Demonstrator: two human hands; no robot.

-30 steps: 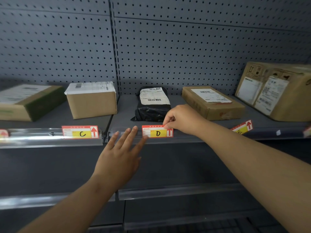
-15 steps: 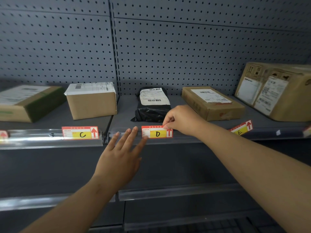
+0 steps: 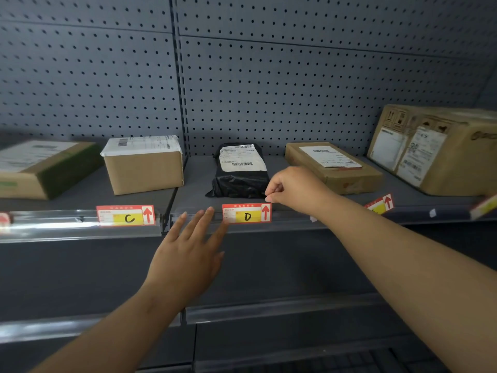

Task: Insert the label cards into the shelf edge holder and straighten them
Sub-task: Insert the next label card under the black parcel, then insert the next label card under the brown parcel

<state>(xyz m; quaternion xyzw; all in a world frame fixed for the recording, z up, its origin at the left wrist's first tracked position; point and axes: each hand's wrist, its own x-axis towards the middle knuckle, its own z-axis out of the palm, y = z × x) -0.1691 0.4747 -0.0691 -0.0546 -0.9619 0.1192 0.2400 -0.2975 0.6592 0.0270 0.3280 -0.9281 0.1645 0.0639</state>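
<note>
A red and yellow label card marked D (image 3: 247, 213) stands level in the clear shelf edge holder (image 3: 80, 230), in front of a black parcel. My right hand (image 3: 295, 189) has thumb and forefinger pinched at the card's top right corner. My left hand (image 3: 188, 254) is open and flat, its fingertips reaching the holder strip just left of the D card. Card C (image 3: 125, 215) sits straight in the holder to the left. Card E (image 3: 379, 205) is tilted in the holder on the right. Another tilted card (image 3: 484, 208) shows at the far right edge.
On the shelf stand a black bagged parcel (image 3: 239, 170), a small cardboard box (image 3: 144, 168), a flat box (image 3: 333, 168), a large box (image 3: 441, 149) at the right and a green-edged box (image 3: 45, 168) at the left. A pegboard wall is behind, a lower shelf rail (image 3: 269, 310) below.
Almost nothing moved. My right fingers have risen slightly at the D card's top right corner. The left hand stays spread at the holder.
</note>
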